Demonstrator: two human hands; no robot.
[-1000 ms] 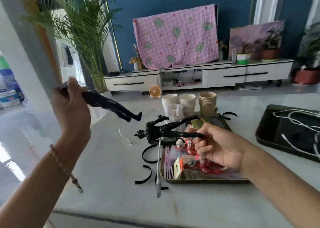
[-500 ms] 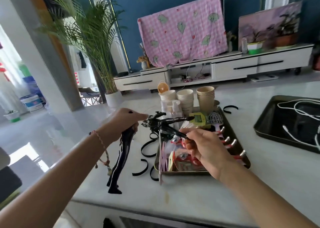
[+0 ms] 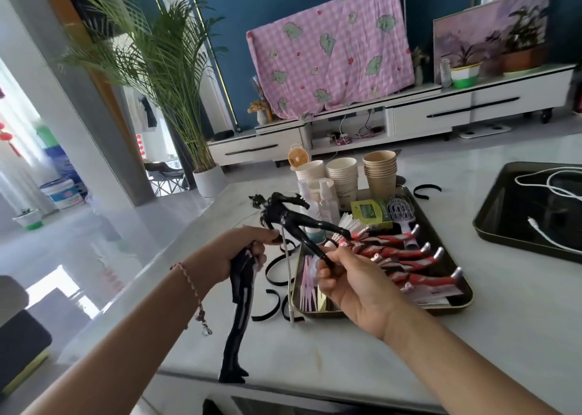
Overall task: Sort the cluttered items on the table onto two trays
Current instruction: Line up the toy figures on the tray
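Observation:
My left hand (image 3: 239, 254) grips the upper body of a black action figure (image 3: 237, 323) that hangs feet down over the table's near left edge. My right hand (image 3: 346, 276) holds a second black figure (image 3: 288, 214) by one leg, raised above the left end of the near tray (image 3: 453, 304). That tray carries several red and silver figures (image 3: 406, 258), a green box (image 3: 370, 211), a hairbrush (image 3: 401, 210), small bottles and pink packets. A dark tray (image 3: 494, 219) at the right holds white cables (image 3: 548, 188).
Three stacks of paper cups (image 3: 343, 175) stand behind the near tray. Black headbands (image 3: 274, 269) and a white cable (image 3: 288, 276) lie on the white table (image 3: 504, 336) left of the tray; another headband (image 3: 426, 189) lies beyond it. The table's front edge is close below my arms.
My left hand came down from the upper left and turned its figure feet down beside the tray. My right hand lifted its figure slightly. The camera shifted, showing more of the near tray.

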